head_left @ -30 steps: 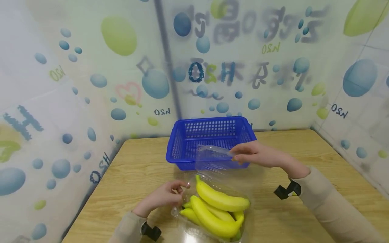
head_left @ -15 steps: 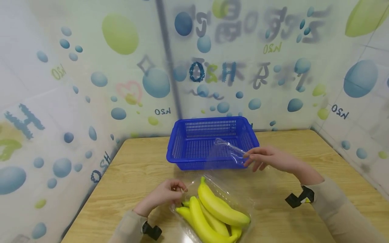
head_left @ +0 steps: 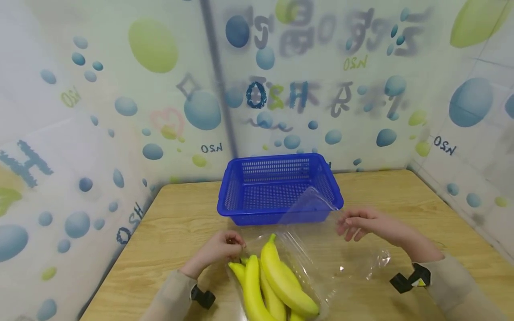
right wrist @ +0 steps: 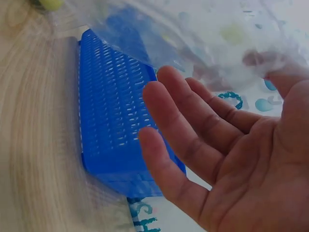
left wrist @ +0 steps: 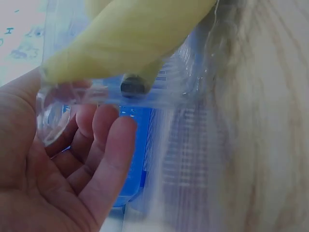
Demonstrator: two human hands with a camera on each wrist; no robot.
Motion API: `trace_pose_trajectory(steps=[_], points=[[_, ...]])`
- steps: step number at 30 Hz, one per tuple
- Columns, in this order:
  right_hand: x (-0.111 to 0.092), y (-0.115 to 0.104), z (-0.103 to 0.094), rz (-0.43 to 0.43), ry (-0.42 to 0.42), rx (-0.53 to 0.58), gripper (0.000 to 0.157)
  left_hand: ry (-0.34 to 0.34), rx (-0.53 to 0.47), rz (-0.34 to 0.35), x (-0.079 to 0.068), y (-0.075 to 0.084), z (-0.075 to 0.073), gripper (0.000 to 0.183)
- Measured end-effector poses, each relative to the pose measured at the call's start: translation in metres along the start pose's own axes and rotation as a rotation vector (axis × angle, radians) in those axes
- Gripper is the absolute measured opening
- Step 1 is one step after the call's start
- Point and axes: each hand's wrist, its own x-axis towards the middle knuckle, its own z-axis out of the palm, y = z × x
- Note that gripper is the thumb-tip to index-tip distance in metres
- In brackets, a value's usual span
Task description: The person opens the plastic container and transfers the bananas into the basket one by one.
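Observation:
Several yellow bananas (head_left: 281,281) lie in a clear plastic clamshell container (head_left: 305,263) at the front of the table. Its transparent lid (head_left: 311,207) is raised, in front of the blue basket. My left hand (head_left: 220,249) pinches the container's left edge; in the left wrist view a clear rim tab (left wrist: 52,118) sits between thumb and fingers. On the other side, my right hand (head_left: 373,226) pinches the lid's edge between thumb and index finger. Its other fingers (right wrist: 174,116) are spread apart from the plastic. The lower ends of the bananas are cut off by the head view.
A blue perforated basket (head_left: 225,203) stands behind the container on the wooden table (head_left: 180,209). Patterned sheet walls (head_left: 257,89) enclose the table at the back and both sides.
My right hand has moved right and slightly down, taking the lid's edge along. The container and bananas have turned and shifted slightly toward the front. My left hand has stayed at the container's left edge.

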Motion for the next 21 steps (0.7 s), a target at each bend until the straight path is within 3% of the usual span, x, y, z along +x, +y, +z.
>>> trace_pose_trajectory(steps=[11,21], points=[[-0.025,0.015,0.002,0.034,-0.091,0.042,0.032,0.133,0.099,0.028,0.016,-0.004,-0.005,0.011],[-0.038,0.030,0.008,0.043,-0.172,0.056,0.030,0.224,0.094,-0.085,0.025,-0.007,-0.004,0.027]])
